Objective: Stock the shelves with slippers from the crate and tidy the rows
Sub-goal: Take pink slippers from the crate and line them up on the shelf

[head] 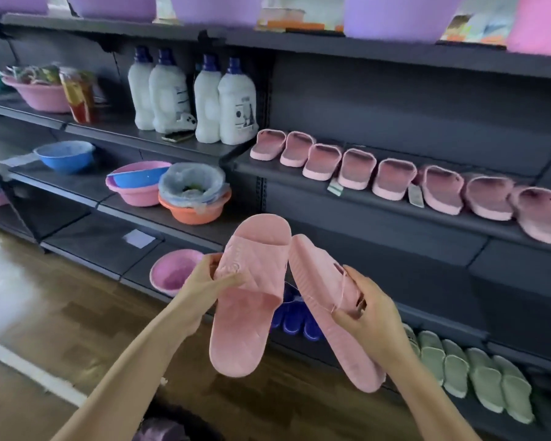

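Slippers of pink moulded plastic, two held: left hand (204, 278) pinches the first slipper (248, 313) by its strap, right hand (368, 311) grips the second slipper (323, 281); eight pink slippers (357, 168) line the dark metal shelf (395, 214).

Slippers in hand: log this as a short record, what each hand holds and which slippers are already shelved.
left hand: grips pink slipper, strap facing up
right hand: grips second pink slipper, ridged sole showing
shelved: pink row
lower right: green slippers
behind held pair: blue slippers
left of pink row: bottles
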`<state>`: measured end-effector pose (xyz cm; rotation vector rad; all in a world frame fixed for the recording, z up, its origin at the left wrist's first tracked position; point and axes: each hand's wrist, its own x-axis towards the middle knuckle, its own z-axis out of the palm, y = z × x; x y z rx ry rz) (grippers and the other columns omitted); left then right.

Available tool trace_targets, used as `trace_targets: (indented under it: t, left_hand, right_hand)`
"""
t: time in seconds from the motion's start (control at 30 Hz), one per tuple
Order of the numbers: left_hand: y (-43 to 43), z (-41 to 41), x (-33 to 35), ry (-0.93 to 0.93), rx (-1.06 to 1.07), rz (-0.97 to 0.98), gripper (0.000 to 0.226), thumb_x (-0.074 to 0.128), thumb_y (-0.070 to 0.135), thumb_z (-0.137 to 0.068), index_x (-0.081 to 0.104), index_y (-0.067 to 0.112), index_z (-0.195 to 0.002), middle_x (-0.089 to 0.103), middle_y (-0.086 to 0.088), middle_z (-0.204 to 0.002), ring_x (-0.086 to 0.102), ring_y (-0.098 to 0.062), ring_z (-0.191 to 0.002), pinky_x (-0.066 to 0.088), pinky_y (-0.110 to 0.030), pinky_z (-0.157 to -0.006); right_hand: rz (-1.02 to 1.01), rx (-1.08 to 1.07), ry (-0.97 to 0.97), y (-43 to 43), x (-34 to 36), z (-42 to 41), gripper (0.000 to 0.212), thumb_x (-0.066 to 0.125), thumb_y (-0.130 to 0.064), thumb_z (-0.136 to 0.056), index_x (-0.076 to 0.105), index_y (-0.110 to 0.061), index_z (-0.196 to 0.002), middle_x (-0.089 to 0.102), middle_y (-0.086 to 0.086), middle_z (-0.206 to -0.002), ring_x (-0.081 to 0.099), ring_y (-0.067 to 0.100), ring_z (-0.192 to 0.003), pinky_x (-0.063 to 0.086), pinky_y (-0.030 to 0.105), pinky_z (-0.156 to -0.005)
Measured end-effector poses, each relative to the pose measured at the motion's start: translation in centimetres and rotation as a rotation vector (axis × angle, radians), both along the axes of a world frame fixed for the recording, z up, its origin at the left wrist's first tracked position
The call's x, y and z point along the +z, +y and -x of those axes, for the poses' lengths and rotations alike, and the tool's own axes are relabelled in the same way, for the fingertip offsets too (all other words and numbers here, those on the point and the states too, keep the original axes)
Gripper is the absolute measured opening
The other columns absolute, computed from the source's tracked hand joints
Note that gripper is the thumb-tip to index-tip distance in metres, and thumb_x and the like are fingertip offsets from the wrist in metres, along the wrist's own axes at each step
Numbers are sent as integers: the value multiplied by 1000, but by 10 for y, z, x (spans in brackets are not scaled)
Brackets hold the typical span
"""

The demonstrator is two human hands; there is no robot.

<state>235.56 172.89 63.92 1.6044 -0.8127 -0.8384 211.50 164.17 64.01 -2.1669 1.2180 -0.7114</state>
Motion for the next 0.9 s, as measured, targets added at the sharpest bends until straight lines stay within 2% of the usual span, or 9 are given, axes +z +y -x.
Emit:
trace_targets:
  t: [0.07,0.17,0.27,0.37,0.53,0.63,0.7,0.8,0.9]
  left_hand:
    - [-20,35,1,-15,-25,-15,44,68,22,-81,43,23,-118,57,6,-99,56,-12,-87,49,-35,-78]
    - [-48,86,0,7,-116,-15,55,75,31,-74,43,24,-119,59,0,-110,58,-20,-100,50,-43,-87]
    - [-74,138,-6,21,-211,-12,59,77,37,-71,43,28,-118,59,6,-110,59,-14,-97,52,-34,-75]
    - [-97,188,-9,48,-268,-12,51,73,30,-77,43,27,-117,58,8,-108,59,-11,-94,51,-30,-72]
    - [-134,255,-2,91,-391,-20,89,81,49,-53,43,19,-128,59,-1,-118,60,-22,-105,50,-47,-92]
    - [-156,287,4,34,-461,-17,78,77,49,-65,41,21,-129,57,3,-119,57,-20,-105,49,-45,-92]
    - [-173,301,7,12,-498,-15,81,73,54,-58,44,23,-127,59,4,-118,59,-19,-104,49,-44,-91]
    - [-201,317,12,45,-550,-1,80,73,57,-50,48,28,-121,61,6,-115,61,-14,-101,52,-35,-81]
    - [-232,332,16,101,-588,16,77,74,56,-48,51,29,-116,64,6,-111,63,-13,-92,51,-29,-68]
  right_hand:
    - [-2,-48,-15,-7,6,39,71,71,-20,-76,38,-25,-139,47,-18,-118,46,2,-102,38,19,-84]
    - [5,-127,-27,-15,9,98,70,70,-17,-74,40,-24,-137,52,-10,-126,48,5,-105,42,23,-89]
    - [0,-205,-48,-22,11,155,70,71,-15,-73,42,-20,-137,53,-6,-129,49,10,-110,43,31,-96]
    - [9,-267,-40,-27,11,206,70,71,-18,-74,41,-21,-137,52,-9,-127,46,6,-106,41,26,-93]
    - [32,-404,-59,-35,10,278,71,71,-21,-77,38,-23,-139,44,-20,-117,42,-1,-103,31,16,-87]
    - [49,-481,-72,-46,11,308,70,71,-21,-77,38,-22,-139,44,-20,-115,43,0,-102,32,13,-83]
    - [69,-518,-81,-56,12,323,71,72,-23,-76,39,-22,-139,46,-20,-116,44,1,-104,34,18,-86]
    - [75,-556,-115,-74,17,340,70,72,-22,-76,40,-23,-138,46,-20,-117,45,0,-105,34,18,-87]
    - [102,-581,-115,-101,18,354,70,72,-22,-76,40,-25,-137,45,-26,-113,44,-12,-100,33,8,-80]
